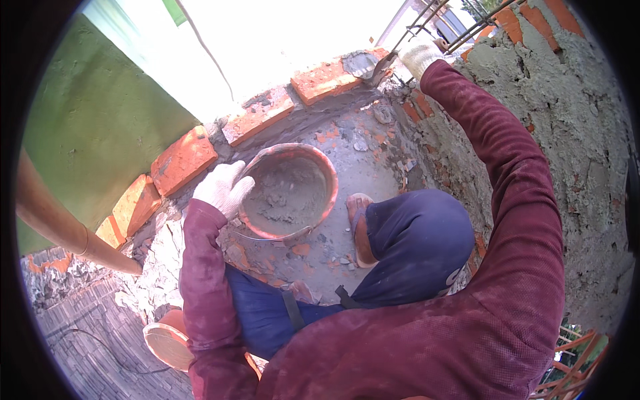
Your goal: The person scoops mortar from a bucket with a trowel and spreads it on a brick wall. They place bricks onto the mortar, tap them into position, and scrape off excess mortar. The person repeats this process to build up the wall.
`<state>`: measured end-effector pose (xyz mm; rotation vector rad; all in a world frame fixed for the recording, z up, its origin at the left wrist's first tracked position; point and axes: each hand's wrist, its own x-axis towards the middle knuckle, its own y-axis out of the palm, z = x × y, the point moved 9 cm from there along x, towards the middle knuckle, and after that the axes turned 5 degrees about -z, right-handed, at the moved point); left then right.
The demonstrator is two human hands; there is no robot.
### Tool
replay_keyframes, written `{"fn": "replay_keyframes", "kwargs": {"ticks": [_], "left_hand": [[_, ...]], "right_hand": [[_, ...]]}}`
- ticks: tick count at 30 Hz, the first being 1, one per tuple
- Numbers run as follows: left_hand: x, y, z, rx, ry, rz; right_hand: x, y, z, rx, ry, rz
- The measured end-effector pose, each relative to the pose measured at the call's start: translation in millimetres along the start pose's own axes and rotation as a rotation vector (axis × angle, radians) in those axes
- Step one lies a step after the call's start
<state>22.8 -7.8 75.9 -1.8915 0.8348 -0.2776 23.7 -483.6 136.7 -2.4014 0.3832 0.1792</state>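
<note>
My left hand (221, 189), in a pale work glove, grips the left rim of an orange bucket (331, 180). Wet grey mortar (288, 190) partly fills the bucket, and its thin wire handle hangs down at the near side. Far to the upper right, my gloved right hand (419, 56) is closed round a trowel (384, 68). The trowel's blade points down beside the end of a brick row, near a patch of grey mortar (360, 65) on the last brick (325, 83). Part of the trowel's handle is hidden by the glove.
A curved row of orange bricks (183, 160) runs along the far edge. Rough mortared wall (567, 133) rises at the right, with steel bars (470, 33) above. A bamboo pole (73, 230) leans at the left. Another bucket (170, 341) stands lower left. Rubble lies around my feet.
</note>
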Motion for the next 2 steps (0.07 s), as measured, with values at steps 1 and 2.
{"fn": "replay_keyframes", "kwargs": {"ticks": [1,2], "left_hand": [[-0.5,-4.6,1.6,0.015,-0.009,-0.04],[-0.4,-3.6,5.9,0.028,-0.044,-0.024]], "right_hand": [[2.8,-5.4,4.5,-0.035,-0.026,0.023],[1.3,-11.7,6.0,-0.041,-0.031,0.02]]}}
